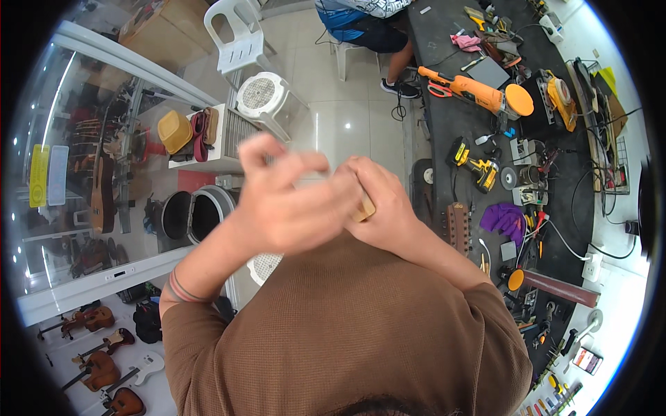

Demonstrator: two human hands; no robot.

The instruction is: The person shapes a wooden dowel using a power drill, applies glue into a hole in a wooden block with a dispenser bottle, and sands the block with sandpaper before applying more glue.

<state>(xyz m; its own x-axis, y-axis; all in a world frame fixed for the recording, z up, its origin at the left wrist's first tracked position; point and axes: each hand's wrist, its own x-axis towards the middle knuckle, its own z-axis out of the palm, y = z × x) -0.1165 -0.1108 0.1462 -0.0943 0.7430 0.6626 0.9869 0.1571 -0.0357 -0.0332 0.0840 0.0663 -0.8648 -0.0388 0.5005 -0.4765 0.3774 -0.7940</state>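
In front of my chest, my right hand (383,201) is closed around a small tan block (364,207). One pale, squared end of the block shows beside the thumb; the rest is hidden in the grip, so its exact kind is unclear. My left hand (288,197) is right beside it, smeared by motion. Its fingers look bent and spread apart, with nothing visible held in them. The fingertips nearest my right hand overlap it in view, and I cannot tell whether they touch.
On my right runs a dark workbench (444,132) with an orange power tool (479,92), a yellow cordless drill (477,165), a purple cloth (504,220) and a guitar headstock (458,225). White stools (260,96) and a glass case (76,159) are leftward. Another person (368,28) sits ahead.
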